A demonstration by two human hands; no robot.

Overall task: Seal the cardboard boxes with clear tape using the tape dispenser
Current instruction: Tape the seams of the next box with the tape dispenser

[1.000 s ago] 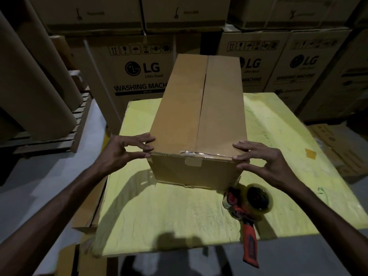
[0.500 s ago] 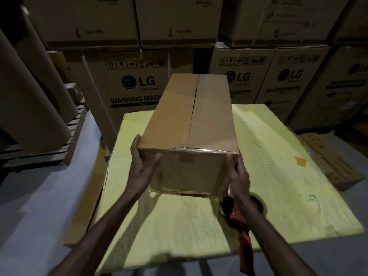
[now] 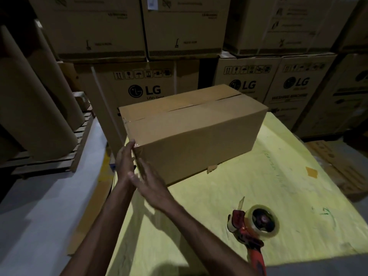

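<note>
Head view, left hand [image 3: 125, 160] fingers [image 3: 129, 148] straight against cardboard box [image 3: 196, 136] corner, right hand [image 3: 148, 181] released alongside, tape dispenser [image 3: 253, 226] well apart.

Warehouse: stacked appliance cartons [image 3: 139, 90], wooden pallets [image 3: 79, 140].

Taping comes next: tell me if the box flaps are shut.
Shut: both top flaps of the cardboard box lie flat, meeting along a centre seam.

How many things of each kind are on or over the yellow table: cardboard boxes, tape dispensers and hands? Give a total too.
Cardboard box: 1
Tape dispenser: 1
Hands: 2 (left hand, right hand)
Total: 4
</note>
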